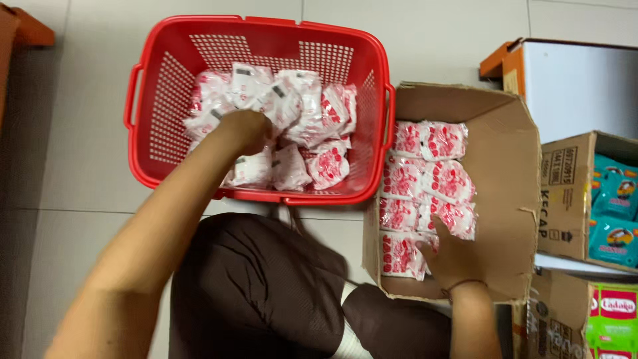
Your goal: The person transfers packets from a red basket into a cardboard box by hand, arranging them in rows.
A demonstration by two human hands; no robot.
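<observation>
The left hand (pixel 247 130) is hemmed in by the walls of the red basket (pixel 159 100); open room is left only above it, since white-and-red packets (pixel 299 106) are piled beneath and to its right. Bare basket floor is seen to its left. The right hand (pixel 455 259) is bounded by the cardboard box (pixel 512 173), whose right half lies bare beside it, while rows of packets (pixel 432 179) block the way ahead. Further right, passage is closed by stacked cartons (pixel 565 193).
</observation>
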